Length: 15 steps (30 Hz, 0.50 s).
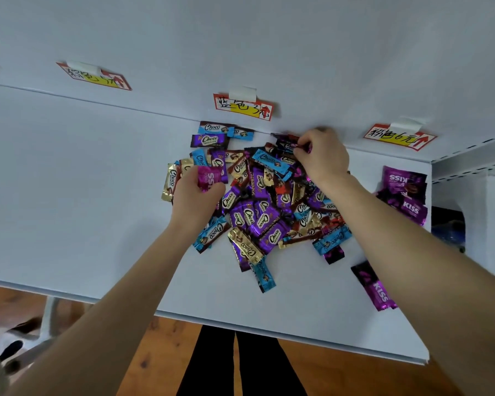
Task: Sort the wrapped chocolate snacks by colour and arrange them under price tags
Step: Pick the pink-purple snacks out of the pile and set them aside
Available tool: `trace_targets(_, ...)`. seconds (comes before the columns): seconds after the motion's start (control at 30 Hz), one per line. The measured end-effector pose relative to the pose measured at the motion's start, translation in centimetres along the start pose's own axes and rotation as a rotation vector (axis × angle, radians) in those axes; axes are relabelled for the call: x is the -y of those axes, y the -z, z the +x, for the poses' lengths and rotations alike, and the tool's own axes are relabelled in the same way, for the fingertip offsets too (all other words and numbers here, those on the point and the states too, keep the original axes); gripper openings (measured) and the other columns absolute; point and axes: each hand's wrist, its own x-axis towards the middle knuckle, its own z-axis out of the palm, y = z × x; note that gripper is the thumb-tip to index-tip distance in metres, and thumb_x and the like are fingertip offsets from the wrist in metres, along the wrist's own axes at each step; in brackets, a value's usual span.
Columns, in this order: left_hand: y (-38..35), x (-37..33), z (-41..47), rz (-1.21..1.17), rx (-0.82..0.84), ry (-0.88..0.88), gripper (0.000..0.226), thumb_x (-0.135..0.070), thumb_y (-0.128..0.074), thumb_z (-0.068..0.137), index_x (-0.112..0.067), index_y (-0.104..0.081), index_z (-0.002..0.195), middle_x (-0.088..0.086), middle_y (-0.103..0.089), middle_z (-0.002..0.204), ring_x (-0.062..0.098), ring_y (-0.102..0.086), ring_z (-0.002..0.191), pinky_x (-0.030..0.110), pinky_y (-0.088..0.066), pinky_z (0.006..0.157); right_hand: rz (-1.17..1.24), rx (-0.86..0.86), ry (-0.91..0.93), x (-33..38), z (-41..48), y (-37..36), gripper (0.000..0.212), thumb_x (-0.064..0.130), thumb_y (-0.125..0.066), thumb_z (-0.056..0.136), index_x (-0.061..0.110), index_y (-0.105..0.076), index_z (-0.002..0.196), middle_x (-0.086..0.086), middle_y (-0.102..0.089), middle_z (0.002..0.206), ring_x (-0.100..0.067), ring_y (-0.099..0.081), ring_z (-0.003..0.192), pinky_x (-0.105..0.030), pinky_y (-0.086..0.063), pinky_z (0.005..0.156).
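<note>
Sorting is under way but far from done. Most snacks lie in a mixed pile [269, 207] in the middle of the shelf [69, 195], with blue, purple, gold and red wrappers overlapping. A few are already set out. Two blue bars [226, 130] sit just below the blue tag [243, 105], with a purple bar [209, 140] touching them. A pink stack [405, 192] lies at the right end, below the pink tag [399, 135]. A loose bar [375, 287], also pink, lies near the front edge beside the right forearm. The third tag [95, 75], to the left, has nothing under it.

The left hand [196, 192] is palm down at the pile's left edge, its fingers curled round a pink KISS snack [210, 177], just beside the gold bars [170, 181]. The right hand [322, 158] reaches to the pile's far edge near the back wall. Its thumb and fingertips pinch a dark snack [290, 145]; the hand covers much of it, so its colour is hard to tell.

The step in hand looks like picking single snacks out of the pile. The KISS snack belongs with the pink stack, which lies well apart on the far side, so the left hand must cross over the pile and the right arm, or pass it across. The dark snack needs lifting clear without dragging its neighbours along.
</note>
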Motion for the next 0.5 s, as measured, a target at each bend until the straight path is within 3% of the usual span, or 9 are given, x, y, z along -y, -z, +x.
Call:
trace_targets(0.13, -0.1, 0.3, 0.2, 0.014, 0.005, 0.012, 0.019, -0.009, -0.061, 0.085, -0.022, -0.05, 0.076, 0.005, -0.058, 0.073, 0.025, -0.057, 0.073, 0.038, -0.05, 0.065, 0.015, -0.004, 0.01, -0.1, -0.2, -0.1, 0.019, 0.028, -0.055, 0.091, 0.015, -0.066, 0.1, -0.008, -0.054, 0.112, -0.022, -0.054, 0.095, -0.024, -0.033, 0.071)
trace_targets(0.3, -0.3, 0.0, 0.2, 0.005, 0.039, -0.009, 0.021, -0.008, -0.06, 0.085, -0.025, -0.051, 0.078, 0.018, -0.064, 0.085, 0.039, -0.062, 0.081, 0.049, -0.053, 0.074, 0.107, -0.035, 0.06, -0.2, -1.2, 0.7, 0.02, 0.025, -0.05, 0.094, 0.011, -0.064, 0.098, -0.006, -0.064, 0.098, -0.011, -0.049, 0.079, -0.026, -0.037, 0.068)
trace_targets(0.4, -0.6, 0.0, 0.2, 0.013, 0.086, -0.034, 0.022, -0.007, -0.06, 0.085, -0.025, -0.051, 0.077, 0.009, -0.061, 0.077, 0.029, -0.058, 0.074, 0.042, -0.051, 0.07, 0.174, -0.074, 0.028, -0.6, -2.5, 1.7, 0.019, 0.022, -0.05, 0.094, 0.008, -0.062, 0.098, -0.007, -0.067, 0.088, -0.016, -0.056, 0.076, -0.026, -0.039, 0.067)
trace_targets(0.5, -1.2, -0.2, 0.1, 0.043, 0.159, -0.052, 0.014, -0.009, -0.061, 0.086, -0.021, -0.053, 0.083, 0.008, -0.065, 0.082, 0.031, -0.065, 0.081, 0.04, -0.055, 0.071, 0.226, -0.099, -0.001, -1.3, -4.1, 2.9, 0.018, 0.019, -0.05, 0.094, 0.005, -0.059, 0.1, -0.009, -0.066, 0.088, -0.023, -0.06, 0.078, -0.034, -0.045, 0.072)
